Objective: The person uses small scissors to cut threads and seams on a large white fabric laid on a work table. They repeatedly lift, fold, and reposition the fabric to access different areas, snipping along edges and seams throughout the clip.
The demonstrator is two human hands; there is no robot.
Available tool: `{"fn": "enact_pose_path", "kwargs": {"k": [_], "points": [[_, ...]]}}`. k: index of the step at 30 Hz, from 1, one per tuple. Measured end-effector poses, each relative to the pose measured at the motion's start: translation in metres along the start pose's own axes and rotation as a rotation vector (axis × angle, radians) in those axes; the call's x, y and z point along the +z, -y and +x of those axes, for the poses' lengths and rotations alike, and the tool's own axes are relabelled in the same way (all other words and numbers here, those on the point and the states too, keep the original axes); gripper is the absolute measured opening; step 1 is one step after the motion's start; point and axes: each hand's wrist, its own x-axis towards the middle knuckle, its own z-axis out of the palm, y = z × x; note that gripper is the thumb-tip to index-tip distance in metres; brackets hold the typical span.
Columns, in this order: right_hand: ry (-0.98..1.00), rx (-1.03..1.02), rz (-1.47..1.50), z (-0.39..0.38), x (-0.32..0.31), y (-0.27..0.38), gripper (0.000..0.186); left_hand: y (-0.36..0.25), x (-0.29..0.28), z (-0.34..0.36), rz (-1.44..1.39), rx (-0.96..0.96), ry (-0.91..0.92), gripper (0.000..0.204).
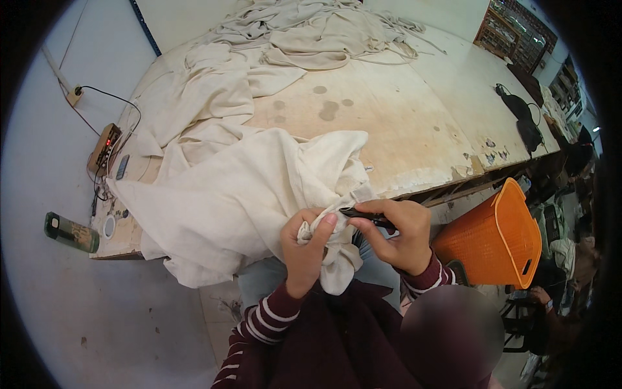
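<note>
My left hand [304, 249] is closed on a bunched edge of the cream cloth [240, 181], thumb on top and fingers underneath. My right hand [403, 236] grips a slim black tool [353, 212] between thumb and fingers; its tip is at the bunched edge, just right of my left thumb. I cannot tell whether its blades or tip are parted.

Position of the cloth: it lies over the near left part of the worktable [402, 117], crosses the near edge and hangs toward my lap.

Handling: judged by its folds, the cloth is soft, limp and matte, so it should not slip in the fingers. A single layer should be light; the spread bulk may drag. The weave looks tough, though a sharp tip could nick it. Take hold at the gathered edge, close to the tool, pinching the layers flat; hold the tool by its body, clear of the tip.

Count:
- Hands: two.
- Black tool: one.
- Orange basket [483, 233], right of the table: one.
- Green-tinted bottle [71, 233], near left corner: one.
- Box with red lights [103, 148], left edge: one.
- Cloth pile [311, 39], far side: one; its separate pieces overlap and cannot be counted.
</note>
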Motion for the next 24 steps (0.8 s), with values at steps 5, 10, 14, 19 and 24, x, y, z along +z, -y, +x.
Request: {"fn": "enact_pose_path", "kwargs": {"k": [5, 10, 14, 19, 24], "points": [[0.030, 0.010, 0.010, 0.003, -0.004, 0.001, 0.017, 0.003, 0.002, -0.001, 0.034, 0.081, 0.006, 0.021], [0.006, 0.008, -0.011, 0.010, -0.006, -0.001, 0.015, 0.006, 0.005, 0.005, 0.064, 0.147, 0.024, 0.020], [0.048, 0.002, -0.029, 0.012, -0.008, 0.002, 0.018, 0.007, 0.004, 0.003, 0.093, 0.173, 0.032, 0.021], [0.003, 0.144, 0.156, 0.010, -0.017, -0.002, 0.016, 0.006, 0.003, 0.003, 0.262, 0.266, 0.039, 0.019], [0.130, 0.125, 0.496, 0.010, -0.009, -0.032, 0.024, 0.008, 0.003, 0.004, 0.361, 0.552, 0.059, 0.014]]}}
